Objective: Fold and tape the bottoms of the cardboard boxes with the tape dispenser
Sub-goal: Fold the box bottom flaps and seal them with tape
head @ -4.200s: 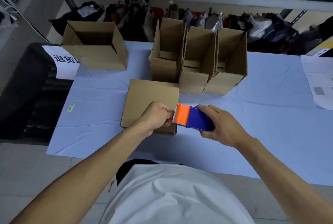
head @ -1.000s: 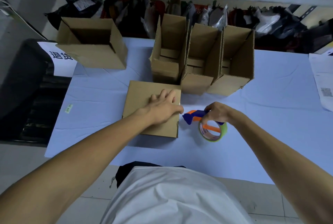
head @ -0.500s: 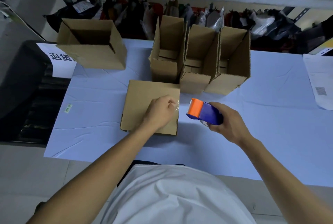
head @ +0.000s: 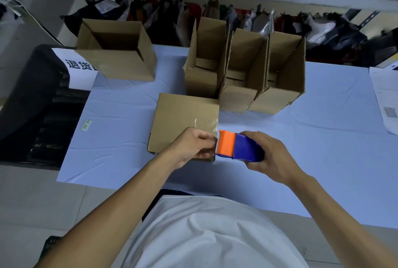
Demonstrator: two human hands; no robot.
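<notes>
Setting: pale blue cloth-covered table (head: 301, 138), cluttered shelving behind it.
Box in hand: flat-topped brown cardboard box (head: 183, 117) sits bottom-up near the middle, a shiny clear tape strip (head: 206, 123) already seen by its right edge.
Grip: orange and blue tape dispenser (head: 239, 147) is wrapped by the right hand (head: 269, 155), just right of the box; the tape end looks pinched by the left hand (head: 193, 147) over the box's near-right corner.
Key relation: dispenser points left at the box, so tape would probably get pulled leftward across the bottom.
Containers: three open brown boxes (head: 243, 69) are lined up at the far side, only folded flaps seen inside; one open brown box on its side (head: 116, 50) far left, looks empty.
</notes>
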